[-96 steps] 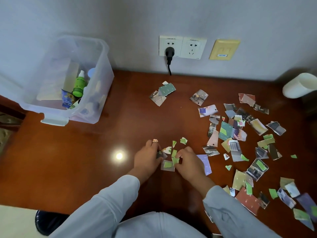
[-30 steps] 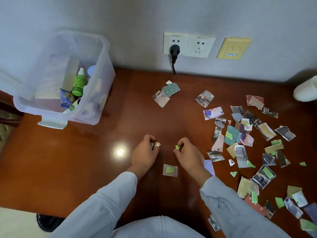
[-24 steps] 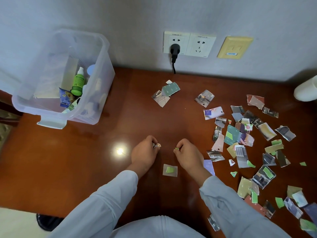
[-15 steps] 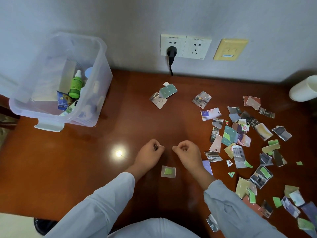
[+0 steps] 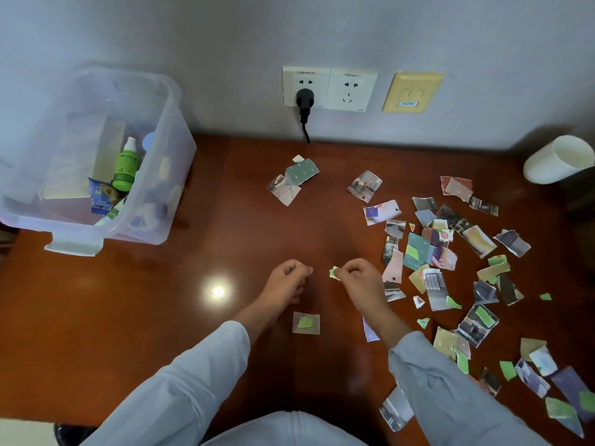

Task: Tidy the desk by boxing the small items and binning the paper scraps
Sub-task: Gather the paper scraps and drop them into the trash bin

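Pinching a tiny green scrap (image 5: 334, 272) between thumb and finger, the right hand (image 5: 359, 280) is curled up over the surface (image 5: 225, 194). A bit that small and flat is hard to grab any other way, so the fingertips do the work. The left hand (image 5: 288, 281) is close beside it with its fingers curled in tight. It may be hiding little bits inside, like a pocket, but I cannot tell from here.

Between the two arms lies a square scrap (image 5: 306, 323) with a green bit on top. It is near both hands, so I think it is an easy one to pick up next.

Most of the paper scraps (image 5: 434, 252) are spread out on the right side, well apart from the left hand. A few more lie farther back, below the black plug (image 5: 304, 98). None of these are binned yet, so this job looks far from done.

The clear box (image 5: 174, 101) stands at the far left corner. A green bottle (image 5: 125, 165) and a blue packet (image 5: 98, 196) are inside it, so the small items seem to be put away. A white tub (image 5: 560, 159) leans at the far right edge. It could be the bin, but that is a guess.
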`<state>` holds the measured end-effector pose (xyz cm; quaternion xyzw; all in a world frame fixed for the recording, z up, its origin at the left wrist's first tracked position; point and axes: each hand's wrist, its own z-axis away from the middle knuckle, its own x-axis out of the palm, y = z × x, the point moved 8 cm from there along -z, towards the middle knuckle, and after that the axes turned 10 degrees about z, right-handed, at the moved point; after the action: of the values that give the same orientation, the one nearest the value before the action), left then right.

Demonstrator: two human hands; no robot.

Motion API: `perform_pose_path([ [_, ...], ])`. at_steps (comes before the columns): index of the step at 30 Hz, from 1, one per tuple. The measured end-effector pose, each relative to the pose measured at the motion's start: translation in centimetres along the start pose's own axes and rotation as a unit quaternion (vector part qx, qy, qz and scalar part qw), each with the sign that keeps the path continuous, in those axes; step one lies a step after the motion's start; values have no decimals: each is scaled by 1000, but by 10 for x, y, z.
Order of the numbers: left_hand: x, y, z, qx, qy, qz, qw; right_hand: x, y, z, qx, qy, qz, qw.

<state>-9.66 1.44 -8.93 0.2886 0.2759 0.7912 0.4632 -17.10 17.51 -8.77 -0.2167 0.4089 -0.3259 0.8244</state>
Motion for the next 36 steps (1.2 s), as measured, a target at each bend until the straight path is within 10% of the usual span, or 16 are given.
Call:
perform_pose_path([
  [7,-3,-5,-2,77,-14,-275,958,9,-13,-4,-62,58,281,956],
  [23,7,-13,24,127,-67,-613,777,16,-10,8,-71,37,261,962],
  [28,5,-18,20,107,-37,-626,771,20,-3,12,-78,19,260,962],
  [32,4,-23,21,97,-53,-605,789,25,5,17,-16,-44,41,998],
  [36,-1,-31,22,32,-78,-318,944,30,6,31,69,-114,-208,969],
])
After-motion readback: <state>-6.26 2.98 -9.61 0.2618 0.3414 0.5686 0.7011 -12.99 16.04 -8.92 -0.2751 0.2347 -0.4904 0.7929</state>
